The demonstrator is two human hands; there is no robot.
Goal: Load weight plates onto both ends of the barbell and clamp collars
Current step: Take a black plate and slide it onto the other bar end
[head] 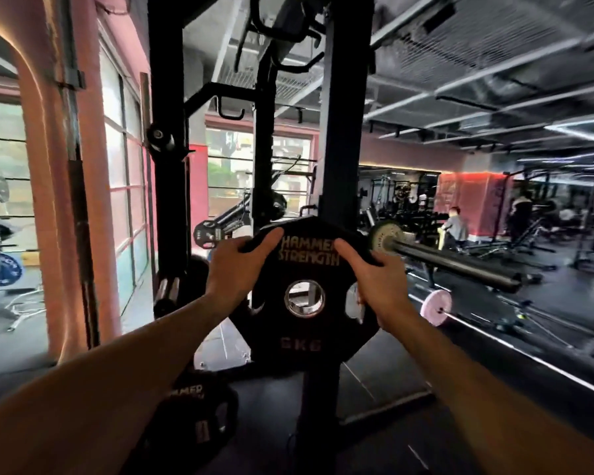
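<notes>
Hands both clamp the weight plate (302, 293) upright before the rack post (345, 132): our left hand (235, 265) and right hand (379, 286) grip its upper rim, fingertips hidden behind. Barbell (460, 260) end sits just right; plate's weight mark too blurred to read.
</notes>
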